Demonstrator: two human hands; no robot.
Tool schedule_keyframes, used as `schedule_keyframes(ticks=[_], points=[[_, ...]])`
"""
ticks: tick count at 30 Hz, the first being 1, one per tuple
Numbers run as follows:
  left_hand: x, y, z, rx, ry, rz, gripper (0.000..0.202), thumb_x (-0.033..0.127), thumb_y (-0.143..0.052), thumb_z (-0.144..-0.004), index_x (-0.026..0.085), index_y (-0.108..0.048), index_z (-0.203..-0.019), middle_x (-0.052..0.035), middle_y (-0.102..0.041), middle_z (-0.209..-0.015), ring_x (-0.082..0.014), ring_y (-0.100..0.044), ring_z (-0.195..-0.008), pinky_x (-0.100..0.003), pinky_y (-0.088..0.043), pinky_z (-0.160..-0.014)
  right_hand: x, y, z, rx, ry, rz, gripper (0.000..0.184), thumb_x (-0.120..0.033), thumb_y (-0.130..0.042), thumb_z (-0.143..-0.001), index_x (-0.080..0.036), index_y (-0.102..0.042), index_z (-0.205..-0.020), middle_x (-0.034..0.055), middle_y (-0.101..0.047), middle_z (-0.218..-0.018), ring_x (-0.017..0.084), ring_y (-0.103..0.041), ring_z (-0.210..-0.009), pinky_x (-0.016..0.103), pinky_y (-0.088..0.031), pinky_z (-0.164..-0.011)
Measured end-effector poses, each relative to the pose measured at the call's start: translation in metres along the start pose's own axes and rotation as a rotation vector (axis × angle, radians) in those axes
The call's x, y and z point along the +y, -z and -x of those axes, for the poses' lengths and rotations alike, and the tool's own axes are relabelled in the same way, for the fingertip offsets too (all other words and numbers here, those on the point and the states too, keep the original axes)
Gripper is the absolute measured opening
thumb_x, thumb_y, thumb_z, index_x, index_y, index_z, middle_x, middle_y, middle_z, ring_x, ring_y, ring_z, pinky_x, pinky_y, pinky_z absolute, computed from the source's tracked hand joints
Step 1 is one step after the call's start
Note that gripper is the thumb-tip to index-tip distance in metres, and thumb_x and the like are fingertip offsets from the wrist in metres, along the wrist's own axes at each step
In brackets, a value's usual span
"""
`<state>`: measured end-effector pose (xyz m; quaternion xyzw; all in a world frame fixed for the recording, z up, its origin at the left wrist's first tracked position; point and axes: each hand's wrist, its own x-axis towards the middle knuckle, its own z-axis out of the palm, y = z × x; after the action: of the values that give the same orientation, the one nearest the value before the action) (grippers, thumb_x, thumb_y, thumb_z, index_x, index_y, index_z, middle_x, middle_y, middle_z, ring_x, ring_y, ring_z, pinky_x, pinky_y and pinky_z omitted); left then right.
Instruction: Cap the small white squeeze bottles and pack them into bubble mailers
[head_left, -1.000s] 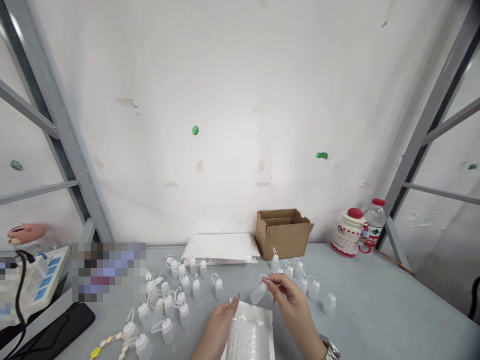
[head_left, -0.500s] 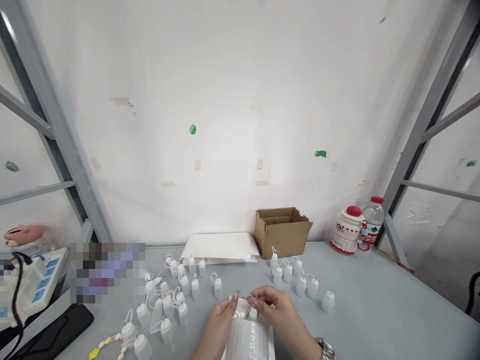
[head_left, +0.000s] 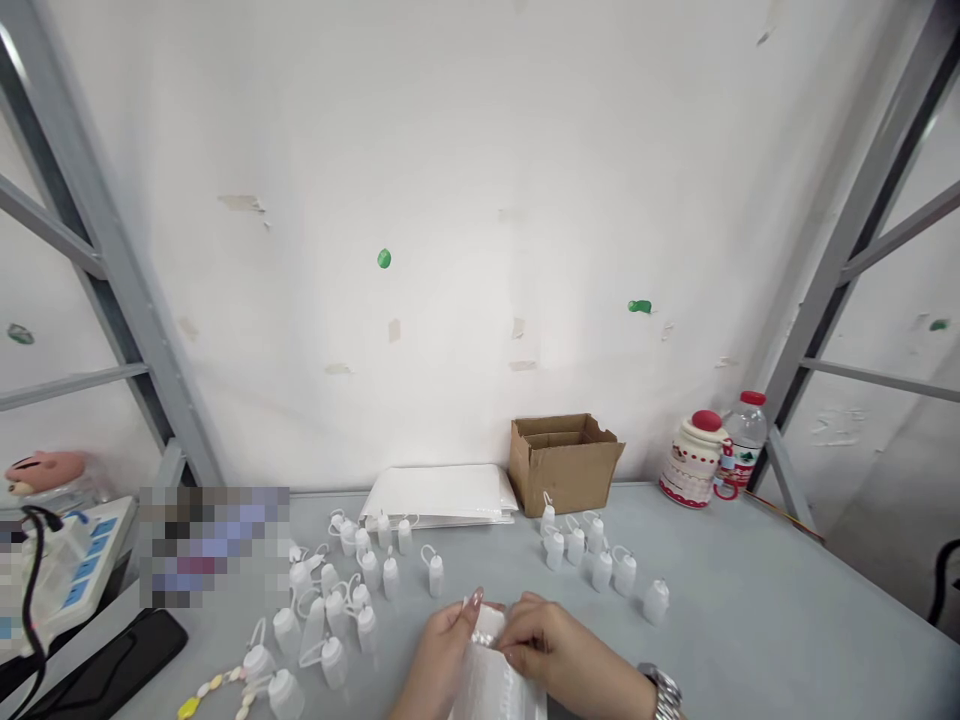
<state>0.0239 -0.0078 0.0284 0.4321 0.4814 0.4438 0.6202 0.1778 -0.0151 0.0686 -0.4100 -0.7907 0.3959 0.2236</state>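
Observation:
My left hand (head_left: 442,650) is closed on the left edge of a white bubble mailer (head_left: 491,690), thumb on top near its mouth. The mailer points away from me at the front edge of the grey table. My right hand (head_left: 546,645) is curled, its fingertips dipping into the mailer's mouth; whatever they pinch is hidden. Nearest on the left are small white squeeze bottles with looped caps, such as one bottle (head_left: 333,662) lying somewhat apart. Another group stands beyond my right hand, with one bottle (head_left: 655,601) at its right end.
A stack of white mailers (head_left: 439,492) lies against the wall beside an open cardboard box (head_left: 574,480). At the back right stand a cream and red jar (head_left: 691,465) and a clear bottle (head_left: 748,430). A black phone (head_left: 112,665), a bead bracelet (head_left: 214,683) and a power strip (head_left: 94,565) occupy the left.
The small white bottle at my right fingertips has gone down into the mailer's mouth, out of sight. My right hand has moved slightly down and turned over the opening.

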Motion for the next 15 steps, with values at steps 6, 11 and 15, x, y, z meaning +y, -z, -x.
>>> schedule_keyframes(ticks=[6, 11, 15], points=[[0.014, -0.001, 0.01, 0.08, 0.073, -0.03, 0.05, 0.064, -0.063, -0.051, 0.015, -0.067, -0.061, -0.0026, -0.065, -0.053, -0.0235, -0.06, -0.065, -0.03, -0.041, -0.067, 0.021, 0.022, -0.005, 0.509, -0.051, 0.049, 0.027, -0.033, -0.047, -0.082, -0.022, -0.064, -0.1, 0.0028, -0.058, -0.079, 0.017, -0.054, -0.069, 0.029, -0.044, -0.067], [0.02, -0.002, 0.014, 0.11, 0.123, -0.012, 0.052, 0.064, -0.065, -0.047, 0.016, -0.069, -0.066, -0.0045, -0.071, -0.064, -0.0275, -0.061, -0.079, -0.03, -0.042, -0.074, 0.049, 0.033, -0.01, 0.818, -0.204, 0.321, 0.042, -0.039, -0.037, -0.086, -0.012, -0.053, -0.115, 0.0063, -0.057, -0.08, 0.019, -0.053, -0.063, 0.033, -0.044, -0.062], [0.019, -0.003, 0.015, 0.093, 0.122, -0.001, 0.056, 0.067, -0.065, -0.042, 0.016, -0.07, -0.065, -0.0053, -0.072, -0.067, -0.0293, -0.06, -0.086, -0.03, -0.042, -0.075, 0.052, 0.032, -0.012, 0.78, -0.229, 0.424, 0.039, -0.037, -0.037, -0.086, -0.012, -0.057, -0.108, 0.0081, -0.059, -0.084, 0.02, -0.056, -0.066, 0.034, -0.045, -0.063]])
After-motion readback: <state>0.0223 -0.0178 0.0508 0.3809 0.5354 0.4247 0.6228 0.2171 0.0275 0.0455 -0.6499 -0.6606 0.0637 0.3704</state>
